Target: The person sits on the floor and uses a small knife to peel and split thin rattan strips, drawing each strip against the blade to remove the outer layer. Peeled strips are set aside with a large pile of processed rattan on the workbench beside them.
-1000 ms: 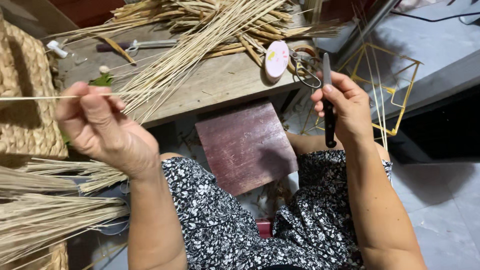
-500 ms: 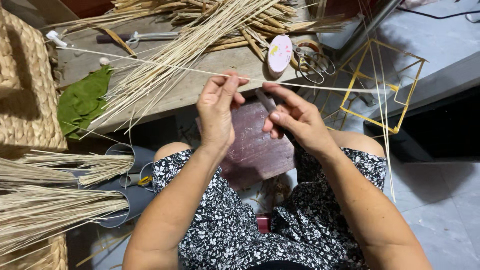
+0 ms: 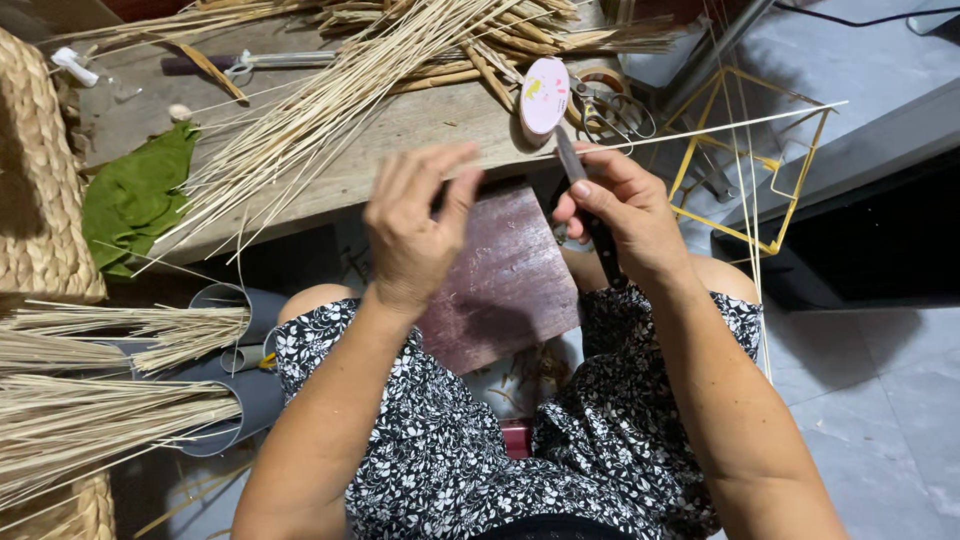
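My left hand (image 3: 412, 232) is over my lap with thumb and fingers pinched on the near end of a thin pale strip (image 3: 720, 124). The strip runs up and to the right, past the yellow wire frame. My right hand (image 3: 625, 212) is close beside it, gripping a dark knife (image 3: 572, 165) whose blade points up toward the bench and lies against the strip. Under both hands a reddish-brown board (image 3: 510, 285) rests on my knees, over the black-and-white floral dress.
A wooden bench (image 3: 420, 125) ahead carries a heap of pale strips (image 3: 320, 105), a green cloth (image 3: 135, 195), a pink round disc (image 3: 545, 95) and scissors (image 3: 612, 112). A woven basket (image 3: 40, 180) and grey tubes (image 3: 235, 400) holding reed bundles stand left. A yellow wire frame (image 3: 765, 170) stands right.
My left hand came in from the far left to the middle beside the right hand. The strip, first stretched out to the left, now sticks out to the right. The knife stays in my right hand.
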A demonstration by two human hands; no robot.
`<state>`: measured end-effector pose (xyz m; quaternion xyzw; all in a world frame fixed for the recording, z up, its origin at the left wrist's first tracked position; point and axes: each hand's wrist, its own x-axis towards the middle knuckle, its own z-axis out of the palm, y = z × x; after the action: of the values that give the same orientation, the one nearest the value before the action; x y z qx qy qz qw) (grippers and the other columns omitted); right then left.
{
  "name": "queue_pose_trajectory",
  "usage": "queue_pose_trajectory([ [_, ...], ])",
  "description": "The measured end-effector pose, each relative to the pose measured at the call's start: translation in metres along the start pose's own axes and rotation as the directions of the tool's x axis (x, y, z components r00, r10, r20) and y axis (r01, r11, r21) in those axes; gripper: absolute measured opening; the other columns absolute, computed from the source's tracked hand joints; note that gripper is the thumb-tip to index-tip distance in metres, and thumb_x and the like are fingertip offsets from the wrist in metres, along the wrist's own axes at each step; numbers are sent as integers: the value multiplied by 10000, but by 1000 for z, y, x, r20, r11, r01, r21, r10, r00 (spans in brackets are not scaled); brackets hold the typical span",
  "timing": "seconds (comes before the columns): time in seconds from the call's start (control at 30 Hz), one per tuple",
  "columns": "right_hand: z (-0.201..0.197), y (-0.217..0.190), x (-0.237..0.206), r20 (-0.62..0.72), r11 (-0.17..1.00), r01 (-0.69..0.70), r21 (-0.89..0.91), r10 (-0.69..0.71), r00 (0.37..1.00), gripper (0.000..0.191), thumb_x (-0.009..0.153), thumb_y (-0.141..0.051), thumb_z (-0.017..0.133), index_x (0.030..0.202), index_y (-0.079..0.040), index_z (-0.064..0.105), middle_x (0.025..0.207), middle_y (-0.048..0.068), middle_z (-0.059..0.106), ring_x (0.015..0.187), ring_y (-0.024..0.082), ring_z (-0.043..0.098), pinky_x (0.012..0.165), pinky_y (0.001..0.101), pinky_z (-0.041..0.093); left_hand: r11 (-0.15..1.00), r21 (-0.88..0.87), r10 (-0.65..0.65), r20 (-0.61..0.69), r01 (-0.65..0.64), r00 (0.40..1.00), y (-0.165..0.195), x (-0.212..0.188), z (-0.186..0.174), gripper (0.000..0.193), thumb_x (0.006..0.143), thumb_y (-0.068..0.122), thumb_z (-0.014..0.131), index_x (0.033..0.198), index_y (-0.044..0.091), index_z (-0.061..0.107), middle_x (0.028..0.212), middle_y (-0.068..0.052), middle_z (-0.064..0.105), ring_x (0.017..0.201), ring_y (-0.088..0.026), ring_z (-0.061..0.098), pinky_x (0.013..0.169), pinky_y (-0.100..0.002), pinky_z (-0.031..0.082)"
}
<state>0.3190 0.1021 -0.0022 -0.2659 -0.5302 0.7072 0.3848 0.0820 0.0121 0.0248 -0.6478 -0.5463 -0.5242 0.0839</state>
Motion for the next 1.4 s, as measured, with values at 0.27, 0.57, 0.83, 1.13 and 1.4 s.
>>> queue_pose_trajectory([
  [0.27, 14, -3, 3, 37, 1000, -2, 2, 2, 999, 373, 1053, -54, 605, 1419, -13, 548, 909, 110, 701, 723, 126, 624, 668, 257, 531, 858, -260, -327, 389, 443, 861, -13, 3, 0, 139, 982, 148, 717, 1084, 77, 781, 882, -45, 761, 751, -117, 712, 685, -257, 551],
  [0.57, 28, 7, 5, 24, 992, -52, -113, 55, 998, 367, 1051, -71, 591, 1415, -40, 554, 902, 60, 700, 714, 80, 631, 634, 203, 500, 791, -266, -377, 496, 551, 782, -14, -5, 0, 143, 984, 168, 703, 1059, 74, 779, 784, -1, 736, 684, -53, 665, 623, -223, 530],
  [0.83, -13, 10, 9, -179, 993, 16, -117, -37, 983, 365, 1039, -70, 602, 1402, -39, 576, 895, 64, 724, 692, 77, 635, 579, 210, 494, 816, -173, -404, 514, 552, 757, -27, -7, -19, 134, 961, 173, 730, 1031, 81, 798, 725, 7, 719, 649, -42, 646, 589, -212, 499],
  [1.13, -52, -1, 4, -330, 994, 74, -86, -98, 939, 396, 1041, -83, 621, 1432, -37, 584, 912, 70, 737, 701, 84, 661, 586, 211, 519, 818, -137, -413, 536, 559, 736, -43, -14, -38, 127, 953, 143, 735, 1028, 61, 797, 756, 7, 731, 657, -44, 636, 590, -207, 495],
  [1.4, -79, -11, -3, -459, 988, 78, -131, -130, 879, 415, 1040, -79, 634, 1450, -42, 580, 903, 74, 733, 688, 87, 654, 576, 207, 522, 792, -131, -440, 555, 597, 706, -59, -21, -54, 132, 966, 140, 727, 1032, 49, 795, 751, 6, 716, 660, -42, 618, 602, -206, 490],
])
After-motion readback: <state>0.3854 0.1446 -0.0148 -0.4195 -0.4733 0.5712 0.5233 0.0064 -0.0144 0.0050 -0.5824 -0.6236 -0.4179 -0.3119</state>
